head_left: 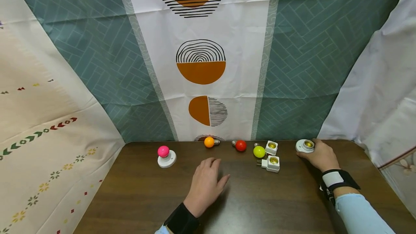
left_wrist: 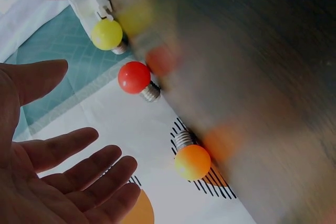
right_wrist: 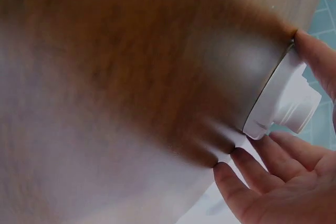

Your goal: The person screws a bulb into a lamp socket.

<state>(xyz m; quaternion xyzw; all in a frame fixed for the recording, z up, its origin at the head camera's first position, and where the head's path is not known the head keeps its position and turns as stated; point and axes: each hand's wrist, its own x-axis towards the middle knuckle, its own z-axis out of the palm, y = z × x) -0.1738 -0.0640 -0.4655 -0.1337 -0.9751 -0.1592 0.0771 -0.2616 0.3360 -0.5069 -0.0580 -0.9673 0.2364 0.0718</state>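
At the table's back right, my right hand (head_left: 324,157) holds a round white lamp socket (head_left: 301,147) by its base, thumb on one side and fingers on the other. In the right wrist view that socket (right_wrist: 281,95) sits on the wood between thumb and fingertips. My left hand (head_left: 205,182) is held over the middle of the table, fingers extended and palm free. Closest to it are an orange bulb (left_wrist: 192,162) and a red bulb (left_wrist: 134,77), both lying loose. A yellow-green bulb (head_left: 259,151) lies further right, beside two white plug-in sockets (head_left: 271,148).
On the left, a pink bulb (head_left: 163,151) stands upright in another round white socket (head_left: 167,161). The brown wooden table (head_left: 260,205) ends at a patterned cloth (head_left: 214,28) hanging along its back edge. White cloths hang at both sides.
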